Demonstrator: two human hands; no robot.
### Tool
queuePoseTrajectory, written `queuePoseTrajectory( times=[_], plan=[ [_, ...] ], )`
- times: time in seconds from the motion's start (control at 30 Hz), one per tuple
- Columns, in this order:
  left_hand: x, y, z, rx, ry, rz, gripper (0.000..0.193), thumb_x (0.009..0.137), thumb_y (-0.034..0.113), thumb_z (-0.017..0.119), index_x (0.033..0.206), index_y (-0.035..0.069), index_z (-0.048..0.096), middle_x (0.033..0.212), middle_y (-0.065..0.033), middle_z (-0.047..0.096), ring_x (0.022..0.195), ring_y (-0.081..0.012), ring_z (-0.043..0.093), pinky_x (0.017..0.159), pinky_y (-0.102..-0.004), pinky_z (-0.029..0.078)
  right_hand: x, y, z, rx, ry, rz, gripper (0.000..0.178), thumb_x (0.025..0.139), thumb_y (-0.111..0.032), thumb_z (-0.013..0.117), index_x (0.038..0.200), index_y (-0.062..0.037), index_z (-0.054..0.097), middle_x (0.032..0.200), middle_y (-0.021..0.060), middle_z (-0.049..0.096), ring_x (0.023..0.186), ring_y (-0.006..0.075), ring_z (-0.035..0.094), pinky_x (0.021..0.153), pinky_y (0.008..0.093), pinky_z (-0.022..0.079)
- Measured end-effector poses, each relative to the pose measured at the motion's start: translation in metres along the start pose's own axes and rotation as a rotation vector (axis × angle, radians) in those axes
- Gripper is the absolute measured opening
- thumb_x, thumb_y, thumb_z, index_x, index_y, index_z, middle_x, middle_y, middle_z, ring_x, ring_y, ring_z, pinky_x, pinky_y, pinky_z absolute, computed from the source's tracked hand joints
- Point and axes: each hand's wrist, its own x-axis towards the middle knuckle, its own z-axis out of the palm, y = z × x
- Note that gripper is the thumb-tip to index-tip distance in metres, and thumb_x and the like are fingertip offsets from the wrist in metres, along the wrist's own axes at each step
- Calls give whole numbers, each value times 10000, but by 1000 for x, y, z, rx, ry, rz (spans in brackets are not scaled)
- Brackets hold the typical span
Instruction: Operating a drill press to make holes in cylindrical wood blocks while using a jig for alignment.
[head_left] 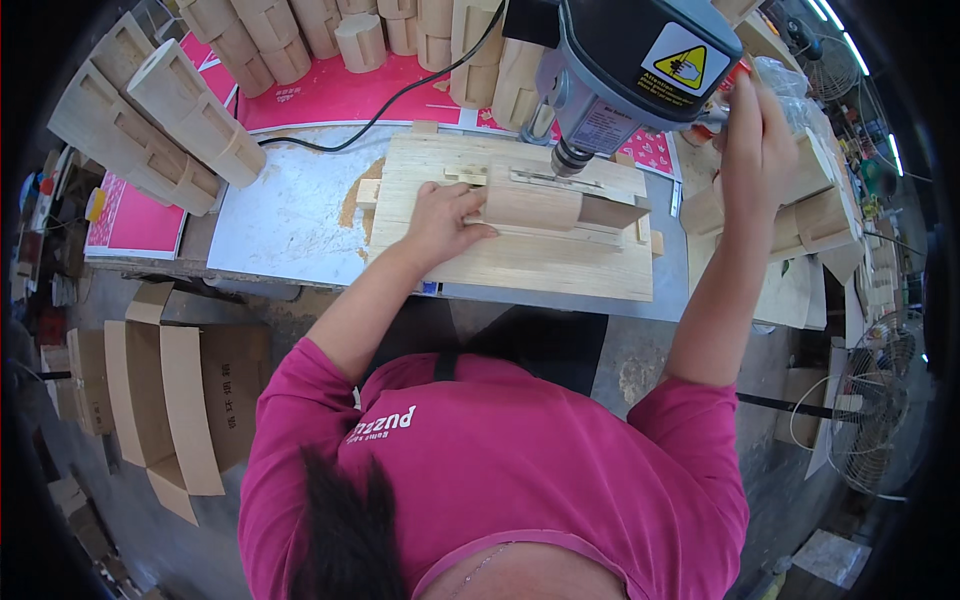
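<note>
On a flat wooden board lies a pale wooden block with a narrow slotted strip along its far side. My left hand is at the block's left end, fingers against it and thumb stretched along the near side. Above the block hangs a drill press, its chuck just over the strip; whether a bit touches the wood is hard to see. My right hand is raised at the machine's right side, fingers closed around its lever, which is mostly hidden. A brownish angled plate sits at the block's right end.
Tall wooden pieces stand at the left, with several more along the back on a pink sheet. A black cable crosses behind the board. More wooden pieces lie at right. An open cardboard box and a fan flank me.
</note>
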Motion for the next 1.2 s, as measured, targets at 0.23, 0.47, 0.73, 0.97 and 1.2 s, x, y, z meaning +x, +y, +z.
queuePoseTrajectory(
  times=[0.23,0.47,0.73,0.97,1.2],
  plan=[
    [18,25,12,-21,-29,-12,402,641,363,718,954,137,605,742,-6,551,745,-195,540,702,-344,297,73,71,22,-128,-30,-260,307,850,-234,496,992,10,616,660,43,561,599,102,492,547,237,371],
    [12,19,13,-17,-25,-22,417,647,357,716,984,137,608,750,-12,551,748,-195,536,700,-342,296,-5,0,-8,17,-52,-34,188,864,-139,522,751,9,547,571,75,457,523,103,423,507,249,356],
    [16,21,17,-19,-27,-6,443,643,364,718,1003,128,612,769,-14,551,748,-197,529,708,-338,303,-107,18,18,199,105,-17,146,836,-20,478,846,44,608,621,70,516,541,117,478,515,239,378],
    [17,24,13,-15,-44,-17,439,645,362,717,1001,128,612,764,-14,553,735,-201,526,704,-337,308,-132,52,56,254,164,-162,124,808,-7,494,848,38,603,680,108,555,556,193,504,525,280,396],
    [15,21,14,-16,-43,-24,439,646,363,718,1004,133,608,761,-13,556,738,-202,534,706,-341,308,-84,35,16,189,186,-195,102,817,-13,510,839,31,599,664,102,557,578,174,514,546,267,406]
  ],
)
